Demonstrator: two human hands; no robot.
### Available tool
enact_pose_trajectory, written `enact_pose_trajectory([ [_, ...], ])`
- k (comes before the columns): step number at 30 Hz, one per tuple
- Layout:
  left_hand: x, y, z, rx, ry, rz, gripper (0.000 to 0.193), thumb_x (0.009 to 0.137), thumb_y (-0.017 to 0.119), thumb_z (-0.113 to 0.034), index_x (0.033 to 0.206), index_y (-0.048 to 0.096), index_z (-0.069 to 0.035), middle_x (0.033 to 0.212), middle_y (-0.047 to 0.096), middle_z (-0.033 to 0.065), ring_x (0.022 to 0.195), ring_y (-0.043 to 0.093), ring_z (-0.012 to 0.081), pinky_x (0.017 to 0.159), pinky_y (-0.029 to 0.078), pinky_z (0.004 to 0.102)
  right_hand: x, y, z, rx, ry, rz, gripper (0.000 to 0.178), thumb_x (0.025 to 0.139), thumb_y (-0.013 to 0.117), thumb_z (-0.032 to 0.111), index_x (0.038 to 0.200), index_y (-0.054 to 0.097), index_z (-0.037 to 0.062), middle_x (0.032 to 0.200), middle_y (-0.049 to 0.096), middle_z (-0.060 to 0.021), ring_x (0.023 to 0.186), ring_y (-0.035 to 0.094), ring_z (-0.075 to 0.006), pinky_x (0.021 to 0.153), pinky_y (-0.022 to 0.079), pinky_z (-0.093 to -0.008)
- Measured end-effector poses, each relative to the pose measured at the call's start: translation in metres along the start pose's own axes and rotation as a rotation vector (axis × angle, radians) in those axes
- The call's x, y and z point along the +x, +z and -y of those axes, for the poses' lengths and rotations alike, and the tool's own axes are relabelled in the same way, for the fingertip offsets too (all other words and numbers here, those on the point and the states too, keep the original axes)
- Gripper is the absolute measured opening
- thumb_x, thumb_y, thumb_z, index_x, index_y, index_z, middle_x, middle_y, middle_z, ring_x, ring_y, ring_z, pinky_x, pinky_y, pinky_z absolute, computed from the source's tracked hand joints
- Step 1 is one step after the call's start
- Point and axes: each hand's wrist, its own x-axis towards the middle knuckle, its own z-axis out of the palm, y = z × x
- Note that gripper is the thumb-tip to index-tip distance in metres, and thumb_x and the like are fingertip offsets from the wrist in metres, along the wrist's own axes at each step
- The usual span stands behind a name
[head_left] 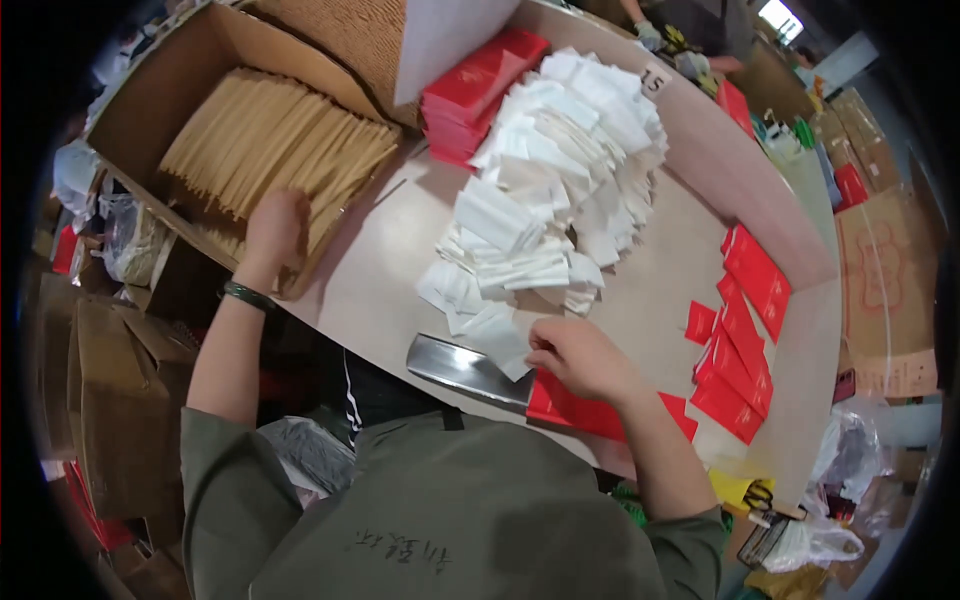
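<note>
My left hand (pixel 278 232) reaches into a cardboard box (pixel 160 85) holding rows of thin wooden chopsticks (pixel 270 140). Its fingers curl down among their near ends, and what lies inside the fingers is hidden. My right hand (pixel 585 360) pinches the edge of a folded white paper napkin (pixel 500 338). Beneath that napkin, at the table's near edge, lies a shiny metal tray (pixel 440 362). A red paper sleeve (pixel 575 405) extends from the tray's right end, under my right hand. Beyond the hand spreads a large heap of folded white napkins (pixel 570 150).
Stacked red sleeves (pixel 480 90) stand beside the heap. More red sleeves (pixel 735 370) lie on the right of the table (pixel 670 260), along its raised border (pixel 740 150). Cardboard boxes (pixel 125 400) flank the table. At the far side another person's gloved hands (pixel 690 65) show.
</note>
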Motion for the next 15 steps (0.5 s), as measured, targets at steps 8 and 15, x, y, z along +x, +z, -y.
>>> enact_pose_trajectory([
  [8, 0.002, 0.012, 0.006, 0.012, 0.102, -0.335, 0.013, 0.097, 0.051, -0.010, 0.101, 0.058, 0.000, 0.100, 0.062, 0.0200, 0.092, 0.059, 0.0421, 0.078, 0.049, 0.0458, -0.007, 0.036, 0.000, -0.453, -0.343, -0.040, 0.016, 0.079, 0.071, 0.011, 0.088, 0.060, 0.0023, 0.095, 0.059, -0.0133, 0.095, 0.059, -0.0338, 0.083, 0.049, -0.0451],
  [15, -0.113, 0.021, -0.081, -0.739, 0.212, 0.387, 0.012, 0.095, 0.054, -0.004, 0.103, 0.063, 0.001, 0.083, 0.057, 0.0042, 0.079, 0.053, 0.0145, 0.072, 0.045, 0.0279, -0.057, 0.050, -0.017, -0.234, -0.362, -0.224, 0.035, 0.076, 0.079, 0.017, 0.098, 0.057, 0.0005, 0.125, 0.054, -0.0217, 0.114, 0.055, -0.0393, 0.096, 0.047, -0.0452],
])
